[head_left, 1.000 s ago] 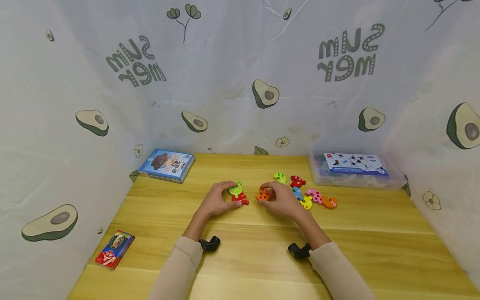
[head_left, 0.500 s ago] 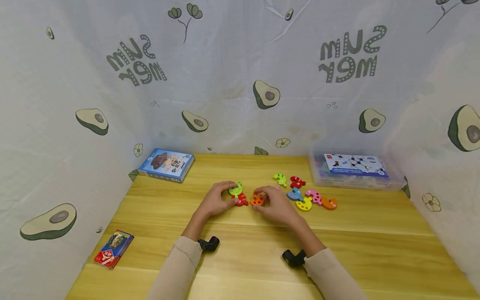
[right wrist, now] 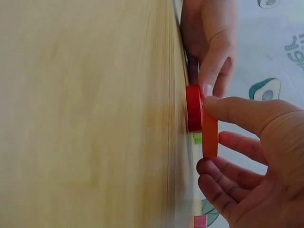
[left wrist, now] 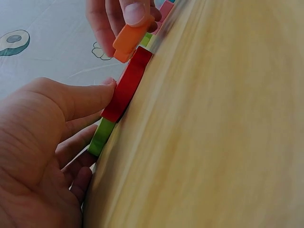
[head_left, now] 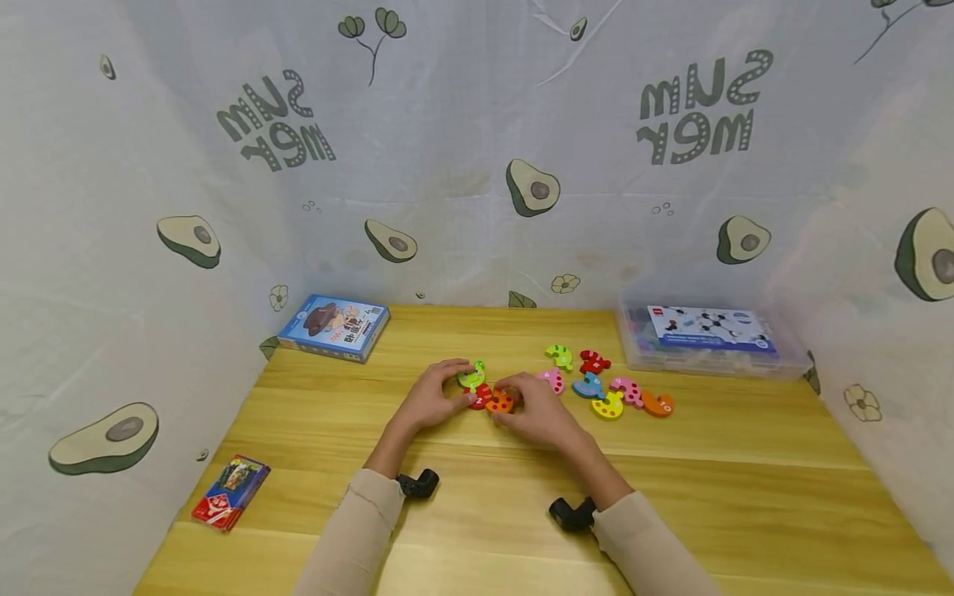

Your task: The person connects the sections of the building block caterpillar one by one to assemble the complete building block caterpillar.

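Note:
My left hand [head_left: 431, 397] holds two joined caterpillar puzzle pieces on the table: a green smiling head [head_left: 473, 378] and a red number piece [head_left: 481, 399]. In the left wrist view, its thumb presses the red piece's edge while the fingers curl by the green one. Between thumb and fingers, my right hand [head_left: 542, 410] pinches an orange puzzle piece with red dots [head_left: 500, 402]. The orange piece [right wrist: 210, 135] is raised above the table in the right wrist view and overlaps the red piece's end.
Several loose puzzle pieces, among them a blue one [head_left: 588, 386] and a yellow one [head_left: 608, 406], lie right of my right hand. A clear plastic case [head_left: 711, 338] stands back right, a blue box [head_left: 334, 328] back left. Cards [head_left: 231, 492] lie front left.
My right hand has carried the orange piece leftward, up to the red piece. A pink piece it was hiding now shows. The left hand stays around the head and red pieces.

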`<action>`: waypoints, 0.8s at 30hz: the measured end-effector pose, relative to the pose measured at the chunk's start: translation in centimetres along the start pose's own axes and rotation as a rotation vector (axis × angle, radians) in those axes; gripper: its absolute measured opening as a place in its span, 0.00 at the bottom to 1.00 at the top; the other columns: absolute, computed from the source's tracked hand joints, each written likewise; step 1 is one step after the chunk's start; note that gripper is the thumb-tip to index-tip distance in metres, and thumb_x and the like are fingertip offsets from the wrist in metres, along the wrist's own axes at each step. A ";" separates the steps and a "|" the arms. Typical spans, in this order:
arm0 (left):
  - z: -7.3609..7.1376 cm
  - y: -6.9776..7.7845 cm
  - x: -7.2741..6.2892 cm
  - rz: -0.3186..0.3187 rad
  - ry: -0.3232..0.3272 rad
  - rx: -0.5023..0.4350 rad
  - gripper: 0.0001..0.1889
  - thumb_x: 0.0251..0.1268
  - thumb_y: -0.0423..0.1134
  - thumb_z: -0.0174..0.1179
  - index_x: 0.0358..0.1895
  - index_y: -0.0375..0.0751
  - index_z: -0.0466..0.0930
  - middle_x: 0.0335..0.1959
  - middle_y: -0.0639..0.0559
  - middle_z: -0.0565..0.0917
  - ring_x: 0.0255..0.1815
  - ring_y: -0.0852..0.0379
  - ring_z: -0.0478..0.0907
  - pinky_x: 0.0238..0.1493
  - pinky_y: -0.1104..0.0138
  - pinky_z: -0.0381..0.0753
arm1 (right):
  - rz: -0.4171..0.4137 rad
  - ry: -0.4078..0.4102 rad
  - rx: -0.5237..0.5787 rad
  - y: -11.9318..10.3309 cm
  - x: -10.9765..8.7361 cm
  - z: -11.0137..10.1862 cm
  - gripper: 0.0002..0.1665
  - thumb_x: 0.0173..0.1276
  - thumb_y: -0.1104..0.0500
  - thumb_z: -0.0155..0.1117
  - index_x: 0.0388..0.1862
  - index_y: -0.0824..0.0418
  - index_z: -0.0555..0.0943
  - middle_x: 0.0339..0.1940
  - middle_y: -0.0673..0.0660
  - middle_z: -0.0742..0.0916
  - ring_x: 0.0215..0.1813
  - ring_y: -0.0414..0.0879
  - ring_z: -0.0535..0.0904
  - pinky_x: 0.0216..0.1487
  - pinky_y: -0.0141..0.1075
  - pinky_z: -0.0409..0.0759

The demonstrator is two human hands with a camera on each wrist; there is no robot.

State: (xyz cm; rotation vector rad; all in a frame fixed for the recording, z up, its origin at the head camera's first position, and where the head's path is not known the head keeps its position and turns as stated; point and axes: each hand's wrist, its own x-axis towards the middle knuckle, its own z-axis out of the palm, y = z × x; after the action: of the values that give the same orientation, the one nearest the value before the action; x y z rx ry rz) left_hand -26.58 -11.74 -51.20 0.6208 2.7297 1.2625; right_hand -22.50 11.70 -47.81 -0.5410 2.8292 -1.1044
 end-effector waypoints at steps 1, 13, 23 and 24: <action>0.0 0.0 0.0 -0.001 -0.002 0.002 0.26 0.67 0.45 0.68 0.68 0.49 0.79 0.75 0.49 0.73 0.79 0.42 0.64 0.80 0.42 0.58 | 0.001 -0.001 0.000 0.0 0.0 0.1 0.28 0.61 0.55 0.80 0.59 0.60 0.85 0.47 0.53 0.85 0.44 0.45 0.75 0.48 0.39 0.76; 0.0 0.1 0.0 -0.002 -0.003 0.010 0.26 0.67 0.43 0.69 0.68 0.50 0.79 0.75 0.50 0.73 0.79 0.43 0.64 0.79 0.43 0.60 | 0.017 0.022 -0.063 -0.7 0.3 0.5 0.28 0.59 0.54 0.82 0.57 0.61 0.86 0.52 0.56 0.87 0.46 0.45 0.78 0.51 0.43 0.80; 0.0 0.2 0.0 -0.016 0.005 -0.006 0.26 0.66 0.43 0.69 0.68 0.49 0.80 0.75 0.47 0.71 0.78 0.40 0.64 0.76 0.43 0.65 | 0.043 -0.013 -0.090 -1.0 0.6 0.5 0.26 0.59 0.54 0.81 0.56 0.60 0.87 0.51 0.57 0.86 0.43 0.45 0.77 0.48 0.43 0.79; 0.0 0.2 0.0 -0.020 0.007 -0.009 0.26 0.66 0.43 0.69 0.67 0.49 0.80 0.74 0.46 0.71 0.78 0.40 0.64 0.76 0.43 0.66 | 0.044 -0.018 -0.091 -1.0 0.6 0.5 0.27 0.59 0.54 0.81 0.56 0.60 0.86 0.53 0.57 0.86 0.43 0.45 0.77 0.48 0.43 0.80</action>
State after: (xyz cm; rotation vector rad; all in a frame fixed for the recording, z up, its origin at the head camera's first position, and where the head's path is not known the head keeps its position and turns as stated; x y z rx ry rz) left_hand -26.53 -11.67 -51.05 0.5873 2.7276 1.2741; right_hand -22.68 10.50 -47.48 -0.4898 2.8725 -0.9620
